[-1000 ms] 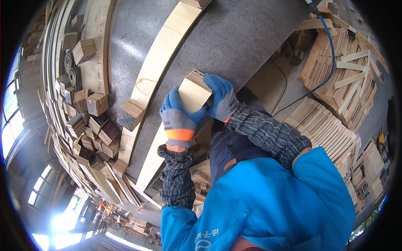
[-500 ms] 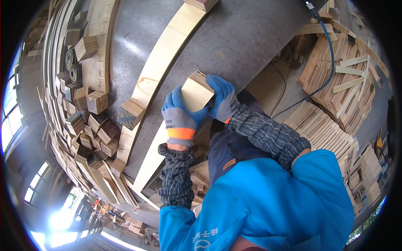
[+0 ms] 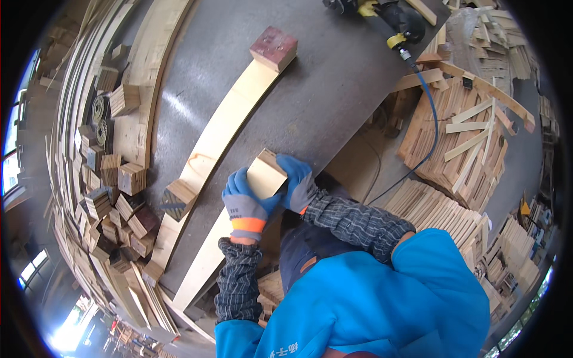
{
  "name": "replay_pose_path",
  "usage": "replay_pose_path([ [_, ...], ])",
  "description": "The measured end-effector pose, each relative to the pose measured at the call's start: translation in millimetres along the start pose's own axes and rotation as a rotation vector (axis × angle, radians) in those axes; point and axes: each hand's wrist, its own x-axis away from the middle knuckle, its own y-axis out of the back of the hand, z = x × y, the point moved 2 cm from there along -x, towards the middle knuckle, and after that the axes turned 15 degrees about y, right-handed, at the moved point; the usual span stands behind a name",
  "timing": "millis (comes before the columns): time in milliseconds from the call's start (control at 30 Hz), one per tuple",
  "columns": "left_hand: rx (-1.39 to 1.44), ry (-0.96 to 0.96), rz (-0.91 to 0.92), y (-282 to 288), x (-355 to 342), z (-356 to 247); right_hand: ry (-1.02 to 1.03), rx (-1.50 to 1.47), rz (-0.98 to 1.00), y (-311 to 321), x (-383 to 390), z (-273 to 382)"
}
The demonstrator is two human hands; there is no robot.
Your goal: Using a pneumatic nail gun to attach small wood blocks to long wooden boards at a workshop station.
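Note:
My left hand (image 3: pixel 250 206) and my right hand (image 3: pixel 293 182), both in blue-and-grey gloves, are closed on opposite sides of a pale square plywood block (image 3: pixel 264 174). The block is at the lower end of the grey metal tabletop (image 3: pixel 298 95), by a pale strip (image 3: pixel 200 268) that runs under my left hand toward the lower left; whether the block rests on it is hidden. Left of my hands lies a long curved pale strip (image 3: pixel 227 107), with a red-topped block (image 3: pixel 273 46) at its upper end and a striped plywood block (image 3: pixel 179 198) lower down.
Many blocks (image 3: pixel 134 178), long strips (image 3: pixel 62 137) and two dark coils (image 3: pixel 100 107) crowd the left side. A yellow-and-black power tool (image 3: pixel 399 27) with a blue hose (image 3: pixel 434 119) lies at top right. Stacks of wooden pieces (image 3: pixel 447 134) stand beyond the table's right edge.
The view has shifted, so the table, block and both hands appear lower and more of the far end shows, including the power tool. My hands keep the same grip on the block.

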Motion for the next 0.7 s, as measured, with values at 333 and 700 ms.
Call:
replay_pose_path([
  [333,-0.024,-0.005,-0.008,0.8,-1.3,-1.6,-0.055,0.278,0.524,128.5,-76.5,-22.8],
  [700,-0.041,0.097,0.014,0.3,0.0,0.1,-0.564,1.039,0.67,299.2,-314.3,-312.6],
])
